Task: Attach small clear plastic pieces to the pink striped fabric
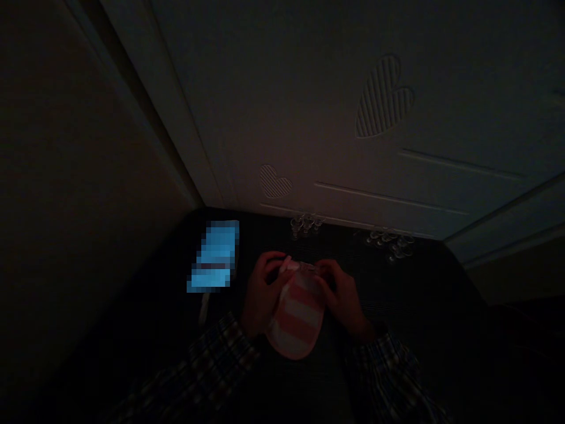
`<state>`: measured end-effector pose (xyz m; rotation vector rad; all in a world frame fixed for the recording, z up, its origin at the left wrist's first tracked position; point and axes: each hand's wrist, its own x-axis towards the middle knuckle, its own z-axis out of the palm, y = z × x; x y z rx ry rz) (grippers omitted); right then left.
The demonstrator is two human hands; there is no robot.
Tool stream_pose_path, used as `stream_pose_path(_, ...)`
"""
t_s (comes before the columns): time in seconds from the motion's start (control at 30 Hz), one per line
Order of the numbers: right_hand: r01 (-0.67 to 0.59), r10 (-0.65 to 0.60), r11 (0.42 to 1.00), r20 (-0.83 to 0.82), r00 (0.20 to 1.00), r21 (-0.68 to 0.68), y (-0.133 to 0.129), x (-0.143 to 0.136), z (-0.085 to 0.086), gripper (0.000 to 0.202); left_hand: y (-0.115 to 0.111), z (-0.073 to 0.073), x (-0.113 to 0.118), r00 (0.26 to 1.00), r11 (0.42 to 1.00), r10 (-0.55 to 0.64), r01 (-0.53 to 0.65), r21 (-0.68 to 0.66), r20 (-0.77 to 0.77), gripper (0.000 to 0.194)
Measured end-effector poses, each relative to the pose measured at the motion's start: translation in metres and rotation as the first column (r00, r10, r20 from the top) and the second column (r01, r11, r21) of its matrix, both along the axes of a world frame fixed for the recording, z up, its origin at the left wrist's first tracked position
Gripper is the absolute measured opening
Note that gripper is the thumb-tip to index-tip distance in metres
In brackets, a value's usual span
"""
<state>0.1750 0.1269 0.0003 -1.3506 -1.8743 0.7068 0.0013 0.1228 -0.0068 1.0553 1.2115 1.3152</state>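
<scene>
A red-and-pale striped cloth pouch [296, 315] with a rounded lower end lies between my hands, low in the middle of the dim view. My left hand [265, 288] pinches its upper left edge, where a small pale strip sticks up. On the other side, my right hand [342, 294] has thumb and fingers closed on the upper right edge. The pouch's top edge is gathered between the two hands. It is too dark to make out whether anything is inside.
A dark table [388, 312] stands against a pale panel [309, 129] with raised hearts. Small stemmed glasses [306, 224] stand at the back, with several more glasses [391, 242] farther right. A lit, blurred-out screen [215, 256] is at left, a pale cord [203, 309] below it.
</scene>
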Motion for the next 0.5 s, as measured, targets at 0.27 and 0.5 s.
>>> stream_pose_path(0.27, 0.024, -0.018, 0.999, 0.189, 0.982, -0.032, 0.000, 0.001, -0.001, 0.039, -0.004, 0.003, 0.002, 0.998, 0.999, -0.016, 0.018, 0.035, -0.067, 0.037)
stream_pose_path(0.5, 0.067, -0.067, 0.998, -0.011, 0.998, -0.002, -0.009, -0.004, 0.022, 0.040, -0.001, 0.004, 0.001, 1.000, 1.000, 0.016, -0.015, 0.019, -0.016, 0.032)
